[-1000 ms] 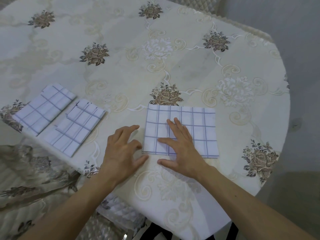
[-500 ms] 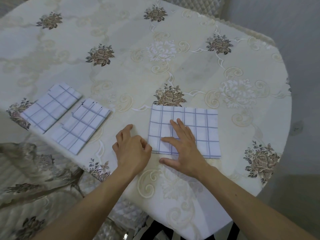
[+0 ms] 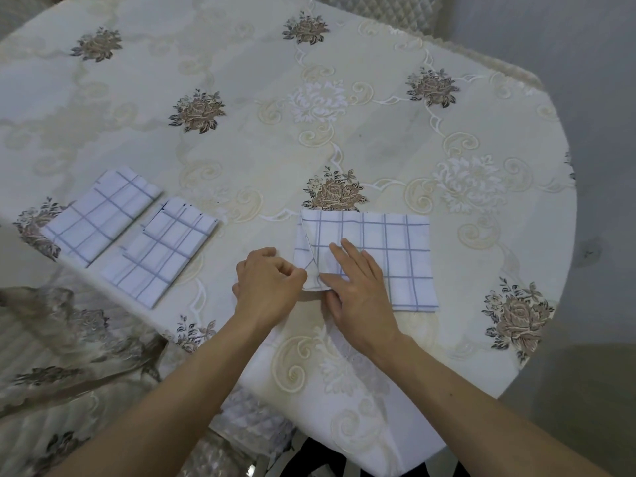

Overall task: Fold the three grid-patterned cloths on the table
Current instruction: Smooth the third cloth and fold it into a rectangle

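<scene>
The third grid cloth (image 3: 385, 249) lies near the front edge of the worktop (image 3: 241, 63), its near-left corner lifted; the left hand (image 3: 268, 280) pinches that corner with curled fingers, and the right hand (image 3: 358, 287) presses flat beside it, fingers straight. If the pinch catches only one layer, or the press slips, the fold will probably land skewed; the far-left folded cloth (image 3: 99, 215) and its neighbour cloth (image 3: 161, 249) lie well apart, so they are unlikely to be disturbed.
</scene>
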`<state>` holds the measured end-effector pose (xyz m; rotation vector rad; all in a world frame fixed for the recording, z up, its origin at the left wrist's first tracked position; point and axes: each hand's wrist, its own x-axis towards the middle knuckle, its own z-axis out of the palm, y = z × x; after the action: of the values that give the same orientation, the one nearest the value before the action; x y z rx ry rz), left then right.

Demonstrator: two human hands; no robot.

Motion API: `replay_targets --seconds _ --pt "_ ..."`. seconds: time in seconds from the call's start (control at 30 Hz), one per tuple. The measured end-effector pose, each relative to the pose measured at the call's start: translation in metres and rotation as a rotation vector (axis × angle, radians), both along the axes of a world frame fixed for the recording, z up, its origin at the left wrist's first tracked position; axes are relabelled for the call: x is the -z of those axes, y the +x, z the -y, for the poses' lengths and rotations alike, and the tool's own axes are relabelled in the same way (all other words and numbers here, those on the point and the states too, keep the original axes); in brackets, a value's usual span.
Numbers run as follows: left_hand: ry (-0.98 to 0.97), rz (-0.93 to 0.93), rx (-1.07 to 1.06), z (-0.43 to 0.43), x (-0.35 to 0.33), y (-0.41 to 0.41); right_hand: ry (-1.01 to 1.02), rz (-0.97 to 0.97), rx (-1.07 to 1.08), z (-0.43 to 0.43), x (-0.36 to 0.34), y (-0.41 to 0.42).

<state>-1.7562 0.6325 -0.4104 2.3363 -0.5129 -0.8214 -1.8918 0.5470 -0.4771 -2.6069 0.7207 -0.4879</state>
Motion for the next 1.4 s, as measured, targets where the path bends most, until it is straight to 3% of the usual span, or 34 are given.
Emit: replay_targets --seconds 0.17,0.43,0.83,1.3,1.4 --pt "-0.132 -0.028 -0.078 -0.008 -0.002 0.013 0.08 0.145 -0.021 0.005 -0.001 -0.004" --pt "-0.175 0.027 0.128 -0.015 0.012 0.04 0.373 0.337 -0.061 0.025 -0.038 -0.017" --pt "-0.466 -0.248 0.152 0.013 -0.01 0.05 0.685 0.465 -0.054 0.062 -0.104 -0.022" --pt "-0.673 -0.293 0.113 0.03 -0.041 0.047 0.89 0.616 0.123 0.09 -0.109 -0.028" --pt "-0.697 -0.246 0.107 0.034 -0.05 0.045 0.928 0.55 0.12 0.094 -0.109 -0.032"
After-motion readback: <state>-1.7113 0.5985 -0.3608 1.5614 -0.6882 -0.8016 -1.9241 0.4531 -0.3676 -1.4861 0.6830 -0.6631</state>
